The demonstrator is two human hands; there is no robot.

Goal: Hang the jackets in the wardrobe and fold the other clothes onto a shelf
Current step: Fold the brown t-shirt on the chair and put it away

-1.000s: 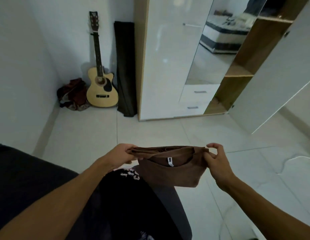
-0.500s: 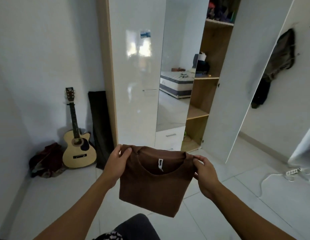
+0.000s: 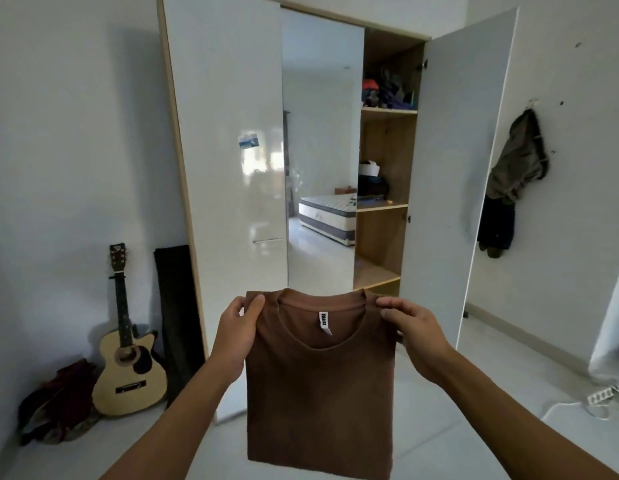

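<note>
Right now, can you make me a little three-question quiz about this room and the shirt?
1. True or false: both hands pinch the brown shirt at its shoulders.
2. What leans on the wall left of the wardrobe: A) ladder, B) guitar, C) broom?
3. Which wardrobe door stands open?

Key: 1. True: left hand, right hand. 2. B. 3. The right door.

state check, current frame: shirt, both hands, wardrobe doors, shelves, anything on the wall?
brown T-shirt: folded narrow, held up by its shoulders, hanging.
left hand: pinches the left shoulder.
right hand: pinches the right shoulder.
right wardrobe door: swung open.
left wardrobe door: closed.
top shelf: piled with clothes.
lowest shelf: bare where visible.
dark jacket: hanging on the wall.
</note>
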